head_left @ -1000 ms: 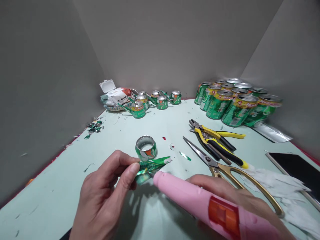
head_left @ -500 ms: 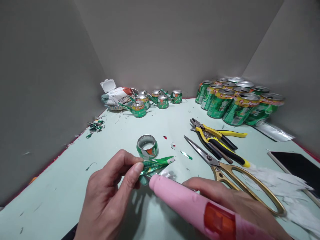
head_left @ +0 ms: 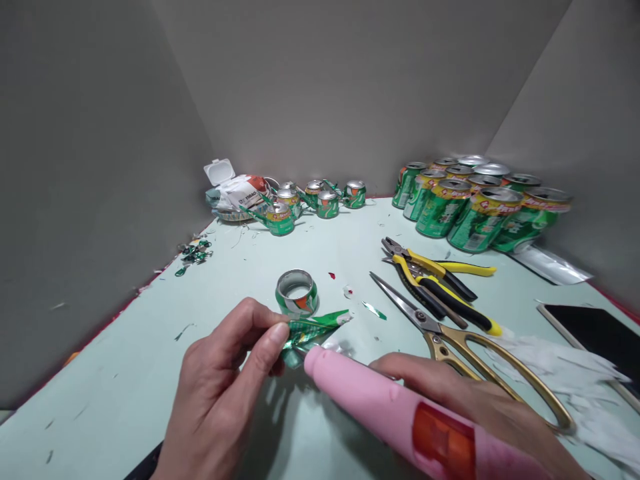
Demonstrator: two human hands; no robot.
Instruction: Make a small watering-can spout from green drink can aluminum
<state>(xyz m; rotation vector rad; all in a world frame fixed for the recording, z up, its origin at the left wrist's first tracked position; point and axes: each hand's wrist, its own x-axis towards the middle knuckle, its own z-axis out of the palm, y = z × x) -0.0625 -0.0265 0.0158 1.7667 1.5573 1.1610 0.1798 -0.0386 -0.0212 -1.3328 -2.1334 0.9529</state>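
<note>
My left hand (head_left: 225, 387) pinches a folded strip of green can metal (head_left: 310, 328) between thumb and forefinger. The strip's free end points right, and its pale tip shows bare. My right hand (head_left: 450, 393) is closed around a pink cylindrical tool (head_left: 365, 393) with an orange-red window on its side. Most of those fingers are hidden behind the tool's body. The tool's narrow front end reaches the lower side of the strip, close to my left fingertips; I cannot tell whether it touches. Just beyond the strip stands an open ring cut from a can (head_left: 297, 293).
Scissors (head_left: 425, 320) with gold handles and yellow-black pliers (head_left: 435, 273) lie at right, near a phone (head_left: 590, 340) and white scraps (head_left: 545, 373). Whole cans (head_left: 440, 210) stand back right. Cut-down cans (head_left: 280, 220) and a wipes pack (head_left: 240, 195) are at the back.
The whole view has shifted very slightly. Both hands keep nearly the same hold and position, with the tool still against or near the strip.
</note>
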